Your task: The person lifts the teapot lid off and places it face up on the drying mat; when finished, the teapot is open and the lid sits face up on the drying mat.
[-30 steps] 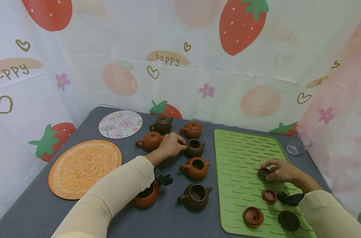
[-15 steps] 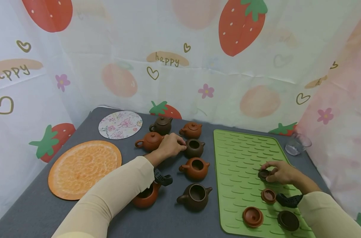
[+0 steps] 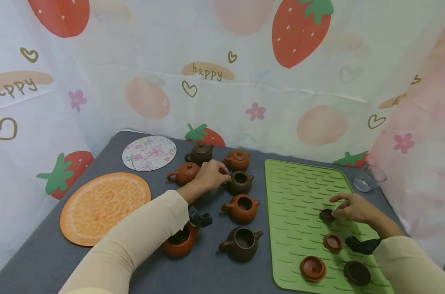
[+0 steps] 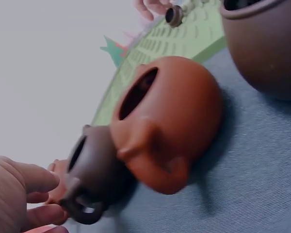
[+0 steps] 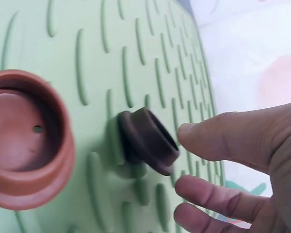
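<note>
A small dark brown teapot lid point(image 3: 327, 215) lies upturned and tilted on the green mat point(image 3: 299, 183). My right hand point(image 3: 356, 209) is just beside it, fingers spread and holding nothing; in the right wrist view the dark lid point(image 5: 148, 138) stands apart from the fingertips. My left hand point(image 3: 212, 176) reaches to a lidless dark brown teapot point(image 3: 240, 188). In the left wrist view, its loosely bent fingers point(image 4: 36, 177) are right at the handle of that dark teapot point(image 4: 104, 167), not wrapped round it. A lidless orange-brown teapot point(image 4: 179, 107) is nearest that wrist camera.
Upturned lids, two reddish point(image 3: 333, 242) point(image 3: 313, 268) and one dark point(image 3: 357, 273), lie nearer on the mat. More teapots, such as a dark one point(image 3: 243, 245), stand in two columns. An orange round mat point(image 3: 105, 208), a floral disc point(image 3: 149, 153) and a glass cup point(image 3: 369, 178) flank them.
My right hand has let go of the small dark lid and drawn back slightly to the right, its fingers parting. My left hand has lifted slightly beside the dark teapot's handle.
</note>
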The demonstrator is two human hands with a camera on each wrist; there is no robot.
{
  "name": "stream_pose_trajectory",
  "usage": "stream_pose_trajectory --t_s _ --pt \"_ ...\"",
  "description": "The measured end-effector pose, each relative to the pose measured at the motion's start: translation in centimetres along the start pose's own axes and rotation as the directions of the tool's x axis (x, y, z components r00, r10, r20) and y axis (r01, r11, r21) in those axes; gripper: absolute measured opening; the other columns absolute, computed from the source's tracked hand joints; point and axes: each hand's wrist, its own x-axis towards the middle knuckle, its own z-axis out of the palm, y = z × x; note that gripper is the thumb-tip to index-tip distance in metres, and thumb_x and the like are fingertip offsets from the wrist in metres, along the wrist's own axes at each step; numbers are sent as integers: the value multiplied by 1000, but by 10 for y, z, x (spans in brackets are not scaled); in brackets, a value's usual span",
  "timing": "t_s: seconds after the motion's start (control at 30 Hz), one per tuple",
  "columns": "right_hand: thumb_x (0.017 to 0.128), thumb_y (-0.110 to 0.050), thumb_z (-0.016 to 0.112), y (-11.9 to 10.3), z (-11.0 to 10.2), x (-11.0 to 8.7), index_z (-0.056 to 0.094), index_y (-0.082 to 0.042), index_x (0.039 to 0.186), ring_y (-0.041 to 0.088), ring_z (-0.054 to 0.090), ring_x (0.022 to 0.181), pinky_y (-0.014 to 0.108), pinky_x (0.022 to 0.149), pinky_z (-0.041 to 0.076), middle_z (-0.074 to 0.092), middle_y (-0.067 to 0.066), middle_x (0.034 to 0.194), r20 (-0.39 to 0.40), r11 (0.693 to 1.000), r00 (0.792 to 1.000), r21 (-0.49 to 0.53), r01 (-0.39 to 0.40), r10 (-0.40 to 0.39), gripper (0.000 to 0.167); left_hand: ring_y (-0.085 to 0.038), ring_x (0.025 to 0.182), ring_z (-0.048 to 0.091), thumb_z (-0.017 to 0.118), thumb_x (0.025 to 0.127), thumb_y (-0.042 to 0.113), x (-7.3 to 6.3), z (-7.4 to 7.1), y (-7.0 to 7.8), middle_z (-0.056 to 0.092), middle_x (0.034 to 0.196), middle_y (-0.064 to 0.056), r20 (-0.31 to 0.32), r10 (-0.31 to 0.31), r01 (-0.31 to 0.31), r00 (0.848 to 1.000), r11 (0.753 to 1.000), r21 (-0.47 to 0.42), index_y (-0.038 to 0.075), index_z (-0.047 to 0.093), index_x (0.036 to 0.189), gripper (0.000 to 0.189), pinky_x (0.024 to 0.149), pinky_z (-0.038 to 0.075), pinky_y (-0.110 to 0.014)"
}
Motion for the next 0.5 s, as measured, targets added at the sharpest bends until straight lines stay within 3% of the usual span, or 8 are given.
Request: stream_pose_trajectory --t_s 0.3,0.5 --pt "93 -22 67 -19 -16 6 54 6 129 36 60 92 45 68 51 60 22 105 -118 999 993 -51 13 -19 48 -23 85 64 70 91 24 17 -33 4 68 104 -11 -73 22 -20 997 999 33 7 69 117 31 70 52 -37" --pt "95 -25 64 -38 -23 15 53 2 132 36 59 97 44 70 51 58 23 112 -164 998 984 -35 60 -65 47 -28 101 62 71 90 24 30 -50 6 64 118 -14 -105 1 -5 994 999 -31 7 64 126 40 78 51 -40"
